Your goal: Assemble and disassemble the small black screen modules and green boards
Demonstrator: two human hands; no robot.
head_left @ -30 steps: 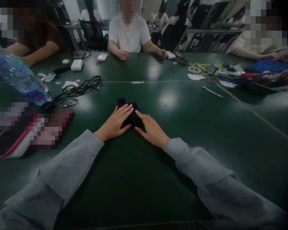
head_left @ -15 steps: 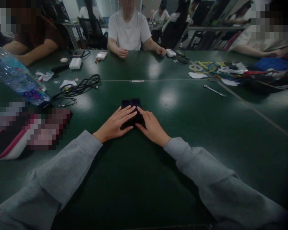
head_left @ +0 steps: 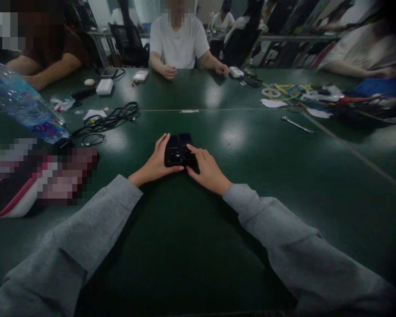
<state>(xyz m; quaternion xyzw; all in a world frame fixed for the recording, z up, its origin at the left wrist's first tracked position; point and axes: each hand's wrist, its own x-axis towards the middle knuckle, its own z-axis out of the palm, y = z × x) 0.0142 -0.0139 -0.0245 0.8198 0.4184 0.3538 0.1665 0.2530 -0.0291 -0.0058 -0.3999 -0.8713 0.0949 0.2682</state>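
Two small black devices [head_left: 177,155] with dark, screen-like panels and small buttons lie side by side on the green table, in the middle of the head view. My left hand [head_left: 155,159] is wrapped round the left one: the thumb runs along its near edge, the fingers along its left side. On the other side, my right hand [head_left: 208,169] holds the right device, the index finger over its top face and the thumb at its near edge. Part of the right device is hidden under these fingers. What kind of devices they are I cannot make out.
At left lie a clear plastic bottle [head_left: 26,105], a black-and-pink case [head_left: 18,189] and a coiled black cable [head_left: 115,116]. A wrench [head_left: 297,125] and a heap of cables [head_left: 317,94] are at right. A person in a white shirt [head_left: 180,42] sits opposite.
My left hand has drawn back left from the top of the devices to the left one's side, uncovering buttons. My right hand has hardly moved.
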